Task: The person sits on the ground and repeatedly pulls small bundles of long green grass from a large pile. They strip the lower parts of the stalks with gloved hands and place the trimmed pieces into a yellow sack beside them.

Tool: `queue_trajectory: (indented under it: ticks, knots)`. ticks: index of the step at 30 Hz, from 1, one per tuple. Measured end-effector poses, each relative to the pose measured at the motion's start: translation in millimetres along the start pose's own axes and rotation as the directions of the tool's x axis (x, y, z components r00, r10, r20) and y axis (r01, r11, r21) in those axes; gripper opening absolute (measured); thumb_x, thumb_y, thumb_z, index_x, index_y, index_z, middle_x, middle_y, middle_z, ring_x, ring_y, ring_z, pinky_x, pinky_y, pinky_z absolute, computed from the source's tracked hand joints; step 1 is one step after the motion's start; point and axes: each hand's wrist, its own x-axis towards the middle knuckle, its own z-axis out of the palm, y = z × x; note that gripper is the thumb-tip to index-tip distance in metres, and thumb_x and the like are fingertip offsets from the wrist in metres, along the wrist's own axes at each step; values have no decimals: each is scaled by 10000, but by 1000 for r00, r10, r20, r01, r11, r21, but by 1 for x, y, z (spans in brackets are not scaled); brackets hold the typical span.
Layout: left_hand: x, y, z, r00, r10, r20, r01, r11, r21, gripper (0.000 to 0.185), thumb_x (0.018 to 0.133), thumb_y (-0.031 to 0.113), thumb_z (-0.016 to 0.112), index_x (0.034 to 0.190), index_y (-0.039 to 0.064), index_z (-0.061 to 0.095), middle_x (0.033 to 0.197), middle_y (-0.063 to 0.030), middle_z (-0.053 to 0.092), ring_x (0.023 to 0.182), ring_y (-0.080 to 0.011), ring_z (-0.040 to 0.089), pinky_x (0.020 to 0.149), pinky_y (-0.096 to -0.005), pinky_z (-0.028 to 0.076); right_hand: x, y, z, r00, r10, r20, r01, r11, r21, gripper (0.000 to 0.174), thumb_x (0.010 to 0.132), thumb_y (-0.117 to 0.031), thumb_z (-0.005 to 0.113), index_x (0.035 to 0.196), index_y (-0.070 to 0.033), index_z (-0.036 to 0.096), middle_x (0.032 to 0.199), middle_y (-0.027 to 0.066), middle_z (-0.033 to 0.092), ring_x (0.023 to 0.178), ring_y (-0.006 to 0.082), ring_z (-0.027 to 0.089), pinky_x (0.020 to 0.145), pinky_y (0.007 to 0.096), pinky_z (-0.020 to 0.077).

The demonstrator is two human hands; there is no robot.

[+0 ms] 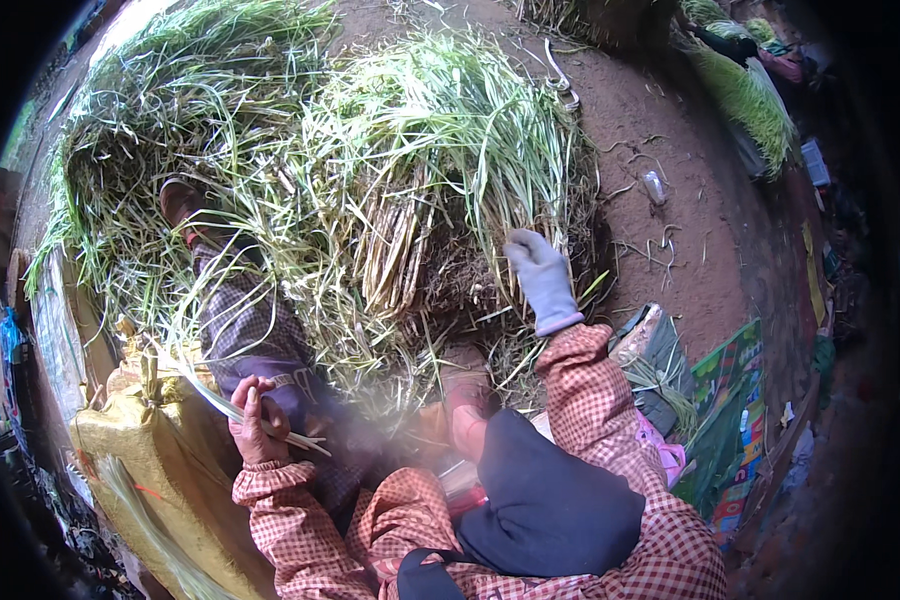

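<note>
My bare left hand [259, 427] is closed around a few long green stalks [229, 409]. Their pale ends stick out to the right of the fist, and their thin leaves trail up and away over a checked trouser leg. On my right hand [538, 274] is a light grey knitted glove. It rests with curled fingers at the near right edge of a big heap of leafy stalks [450, 127]; whether anything lies between these fingers is hidden. Brown stems and soil-caked roots [457, 270] of the heap face me.
A second pile of stalks [195, 97] spreads at the far left. Beside my left arm stands a yellow woven sack [165, 480] with a bundle of thin strands [142, 502] on it. Bare earth [675, 225] at right bears a clear plastic piece [654, 187] and a colourful printed sheet [731, 435].
</note>
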Motion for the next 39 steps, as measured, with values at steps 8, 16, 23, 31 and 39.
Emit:
queue_trajectory:
  ticks: [8,16,23,31,39]
  knots:
    - [-4,18,101,953,114,281,-109,993,-35,233,925,131,559,1135,32,582,890,-137,621,441,-72,442,356,-189,329,-66,-42,57,555,-364,748,237,931,278,211,839,-197,625,1018,-93,664,808,86,667,742,177,629,709,299,498]
    - [-12,-44,135,967,-217,133,241,947,-211,168,934,167,553,1083,92,569,839,-54,592,462,-66,480,339,-213,368,-76,-17,34,840,-283,462,174,948,266,211,803,-150,671,971,-24,653,823,75,667,760,121,624,701,265,500]
    - [-19,-90,157,912,-406,60,410,907,-92,260,840,97,675,1086,53,602,810,-46,648,455,-66,472,359,-207,334,-93,-17,32,853,-351,386,296,935,196,190,793,-143,656,943,-27,651,852,90,649,771,167,630,708,267,497]
    - [-16,-97,157,842,-521,140,520,853,46,152,836,122,687,965,84,616,608,37,528,430,-63,450,351,-197,291,-103,-11,38,790,-397,467,388,914,121,193,767,-142,648,935,-46,635,822,105,617,754,256,621,684,317,500]
    - [-15,-79,134,947,-318,39,304,931,203,149,883,157,634,1013,88,618,608,17,558,376,-51,400,329,-189,269,-106,-1,53,760,-310,571,238,951,198,209,789,-169,657,977,-79,651,844,106,651,796,239,642,696,318,503]
